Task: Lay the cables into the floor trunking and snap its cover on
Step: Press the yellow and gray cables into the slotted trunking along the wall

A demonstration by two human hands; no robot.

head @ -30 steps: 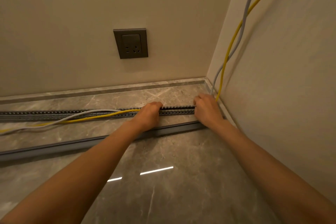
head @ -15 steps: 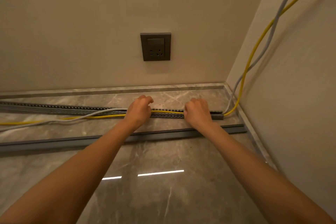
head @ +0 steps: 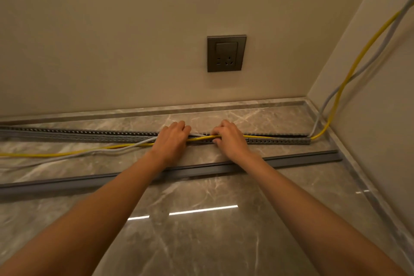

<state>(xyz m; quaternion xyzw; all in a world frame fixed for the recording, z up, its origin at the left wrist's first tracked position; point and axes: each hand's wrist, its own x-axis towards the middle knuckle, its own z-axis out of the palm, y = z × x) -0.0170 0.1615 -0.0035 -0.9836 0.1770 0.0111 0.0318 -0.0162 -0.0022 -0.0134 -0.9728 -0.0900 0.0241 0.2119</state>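
Head view: I look down at a marble floor [head: 201, 242] where it meets the back wall [head: 112, 40], with two bare forearms reaching forward.
Far left: the yellow cable [head: 56, 154] and the grey cable [head: 67, 159] lie loose on the floor in front of the trunking, running side by side toward the hands.
Trunking [head: 89, 136]: a grey slotted channel, open at the top. It lies on the floor near the skirting [head: 134, 112] and parallel to it, from the left edge almost to the right corner.
Cover [head: 67, 182]: a long grey strip flat on the floor, nearer to me than the trunking and apart from it. Both forearms cross above it.
Left hand [head: 171, 141]: on the trunking where both cables rise from the floor into the channel. Its fingers curl down over them, and I cannot tell whether it grips or only presses.
Right hand [head: 228, 139]: just beside the left. Fingers above and thumb below pinch the yellow cable at the channel's near wall.
Socket [head: 226, 53]: a dark plate on the back wall, above the right hand.
Right stretch: past the right hand the yellow cable lies inside the trunking up to its end.
Corner: both cables leave the trunking's end and climb the right wall [head: 380, 119], crossing one another.
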